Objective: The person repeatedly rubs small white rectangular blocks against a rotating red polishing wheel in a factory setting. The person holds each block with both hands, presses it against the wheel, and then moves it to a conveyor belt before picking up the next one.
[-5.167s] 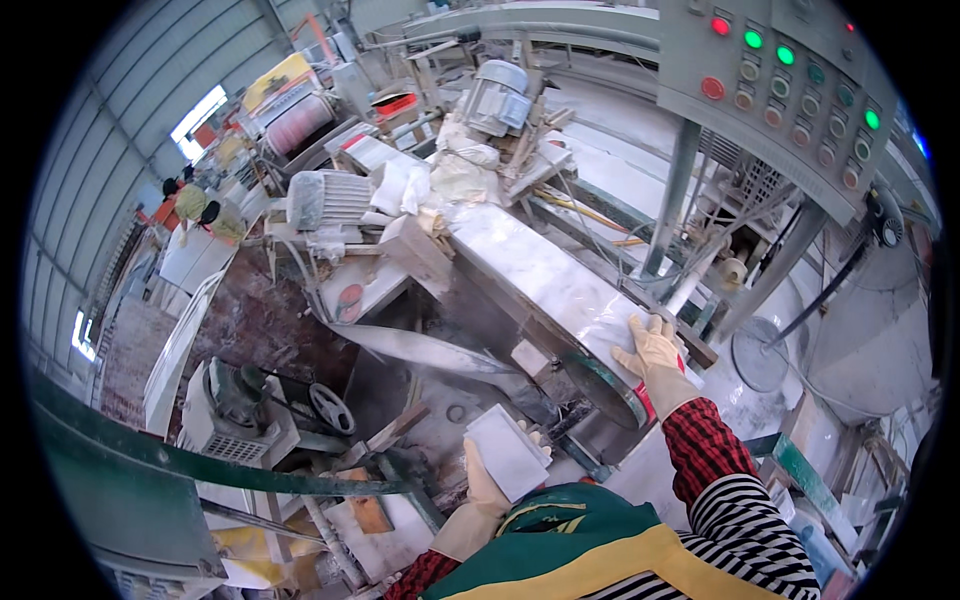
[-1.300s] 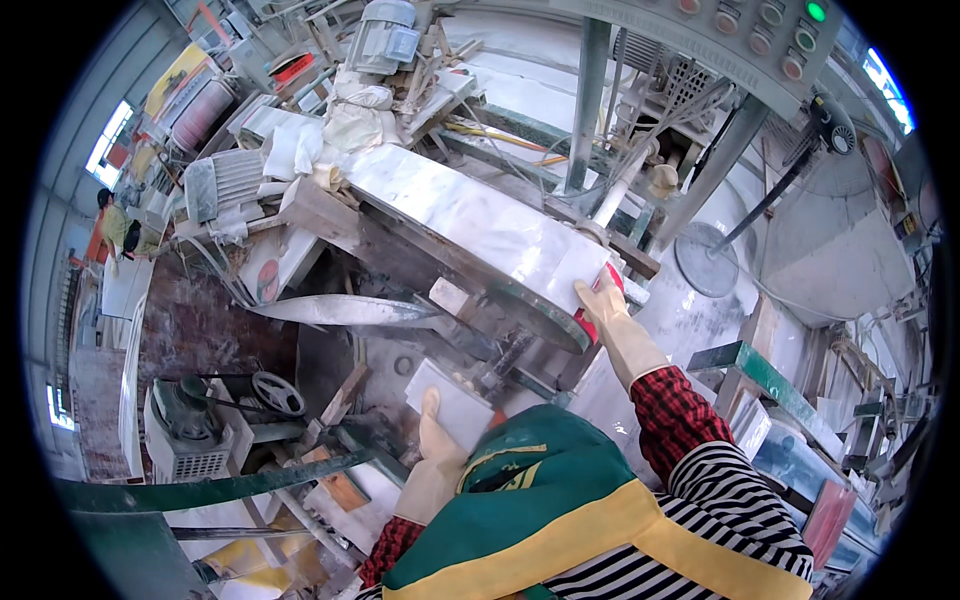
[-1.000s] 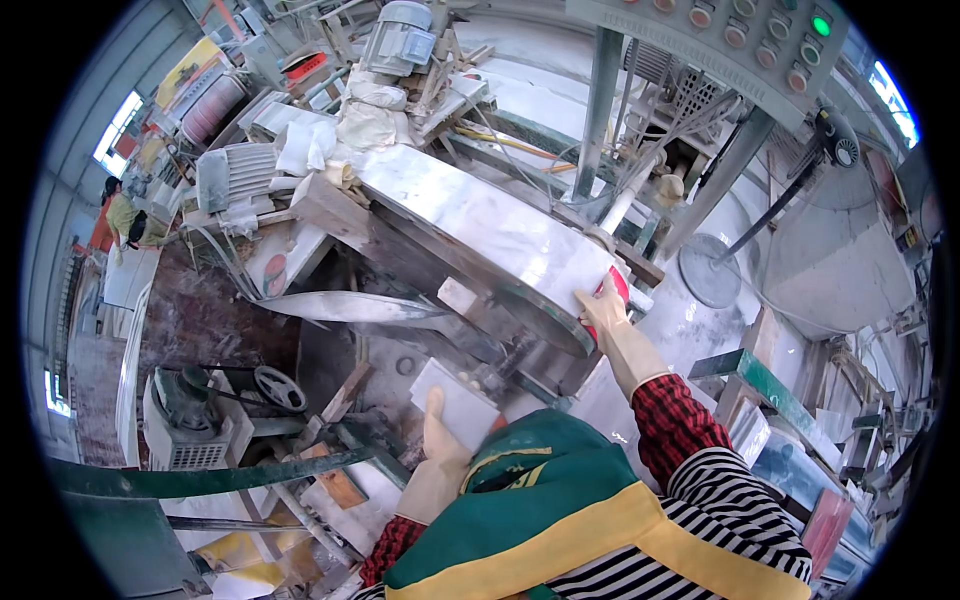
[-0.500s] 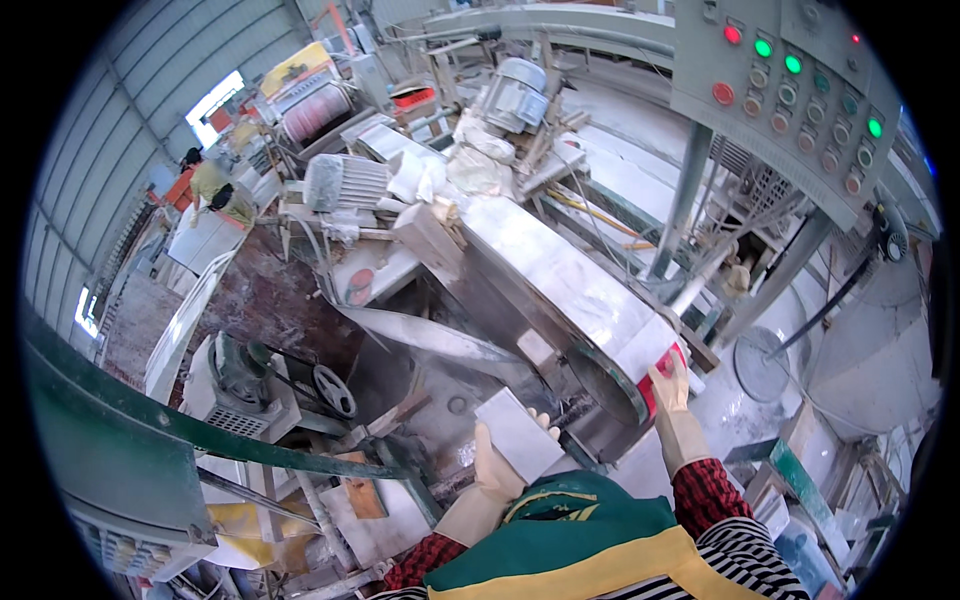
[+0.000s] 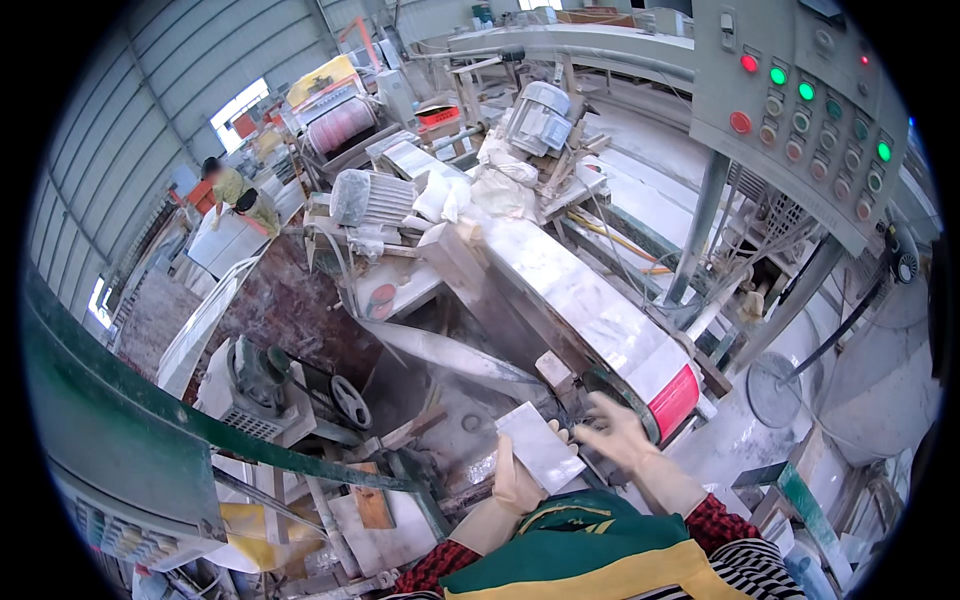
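Note:
A flat white rectangular tile (image 5: pixel 541 447), perhaps of stone, lies tilted in my left hand (image 5: pixel 512 488). The thumb presses its near-left edge, and fingertips curl around its right side. My right hand (image 5: pixel 622 436), slightly blurred, hangs just right of the tile with its fingers apart and nothing visible in it. Both hands look covered by cream gloves below red checked cuffs. Beyond the right hand stands a long white-topped belt machine (image 5: pixel 590 290). A red patch (image 5: pixel 673 402) covers its rounded near end, apart from my hand.
A control panel (image 5: pixel 800 130) with lit buttons rises at the upper right. A green rail (image 5: pixel 300 455) crosses the left side, near a handwheel (image 5: pixel 349 402). Motors (image 5: pixel 372 198) and wood scraps crowd the far side. Another person (image 5: pixel 238 195) bends over a pale surface at the far left.
My right hand has left the red patch and moved left toward the tile. The left hand still holds the tile. The whole view has shifted slightly.

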`<state>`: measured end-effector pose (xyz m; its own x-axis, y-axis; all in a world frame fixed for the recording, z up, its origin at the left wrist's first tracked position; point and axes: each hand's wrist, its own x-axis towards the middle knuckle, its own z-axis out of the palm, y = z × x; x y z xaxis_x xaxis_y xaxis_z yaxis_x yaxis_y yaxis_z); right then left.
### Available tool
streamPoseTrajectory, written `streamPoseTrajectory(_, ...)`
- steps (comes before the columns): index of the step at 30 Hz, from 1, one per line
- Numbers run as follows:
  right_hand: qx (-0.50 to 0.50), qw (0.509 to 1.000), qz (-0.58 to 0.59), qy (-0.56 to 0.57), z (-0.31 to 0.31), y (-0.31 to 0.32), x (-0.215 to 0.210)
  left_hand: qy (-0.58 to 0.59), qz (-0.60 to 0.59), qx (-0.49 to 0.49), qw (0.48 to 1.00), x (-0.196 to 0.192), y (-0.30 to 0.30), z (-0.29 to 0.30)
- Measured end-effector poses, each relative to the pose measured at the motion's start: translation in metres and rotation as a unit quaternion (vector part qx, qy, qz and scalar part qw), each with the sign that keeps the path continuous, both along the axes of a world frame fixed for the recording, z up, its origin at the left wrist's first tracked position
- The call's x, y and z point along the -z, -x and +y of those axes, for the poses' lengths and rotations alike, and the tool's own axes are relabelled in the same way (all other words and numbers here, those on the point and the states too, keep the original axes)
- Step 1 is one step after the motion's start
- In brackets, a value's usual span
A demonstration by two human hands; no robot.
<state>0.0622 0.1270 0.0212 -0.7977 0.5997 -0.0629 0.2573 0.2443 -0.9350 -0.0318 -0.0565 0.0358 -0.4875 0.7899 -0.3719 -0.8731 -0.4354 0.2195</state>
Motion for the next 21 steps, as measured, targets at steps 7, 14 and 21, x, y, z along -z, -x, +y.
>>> streamPoseTrajectory(7, -0.139, 0.965, -0.190, -0.114, -0.054, 0.021, -0.055, 0.027, 0.156, 0.042, 0.987, 0.009, -0.001, 0.005)
streamPoseTrajectory(14, -0.139, 0.965, -0.201, -0.094, -0.050, 0.023, -0.068, -0.034, 0.171, 0.031, 0.984, -0.012, -0.011, 0.011)
streamPoseTrajectory(21, -0.145, 0.970, -0.179, -0.078, -0.043, 0.026, -0.075, -0.024, 0.128, 0.088, 0.988, 0.002, -0.005, 0.005)
